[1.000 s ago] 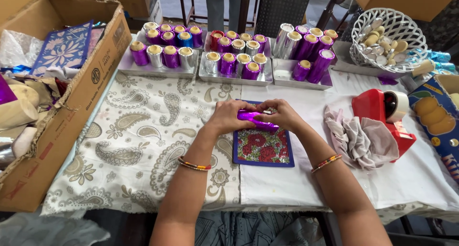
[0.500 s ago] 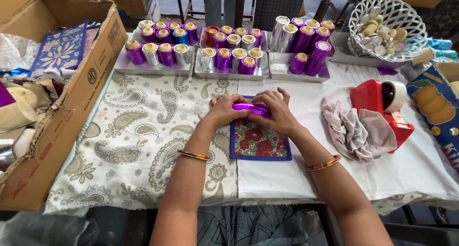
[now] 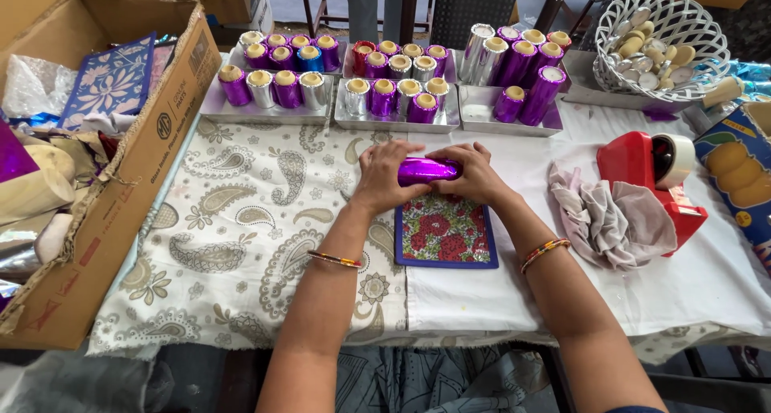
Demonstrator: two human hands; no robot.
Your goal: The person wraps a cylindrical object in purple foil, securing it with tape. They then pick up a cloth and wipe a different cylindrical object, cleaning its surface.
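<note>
Purple foil roll point(image 3: 429, 170) stays gripped between both hands, barely shifted.

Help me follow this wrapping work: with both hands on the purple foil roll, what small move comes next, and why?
Probably fold the foil in at the roll's ends. The left hand and right hand grip the purple foil roll lying sideways above the floral mat; its body looks covered, while its ends are hidden under the fingers.

Stood in three trays point(image 3: 265, 112) at the back: foil-wrapped rolls point(image 3: 393, 87), purple, silver, some blue and red. Sat far right: white basket point(image 3: 671, 35). Lay near it: red tape dispenser point(image 3: 650, 172), touching a crumpled cloth point(image 3: 610, 220). Gaped at left: cardboard box point(image 3: 120, 188), stuffed with scraps.
</note>
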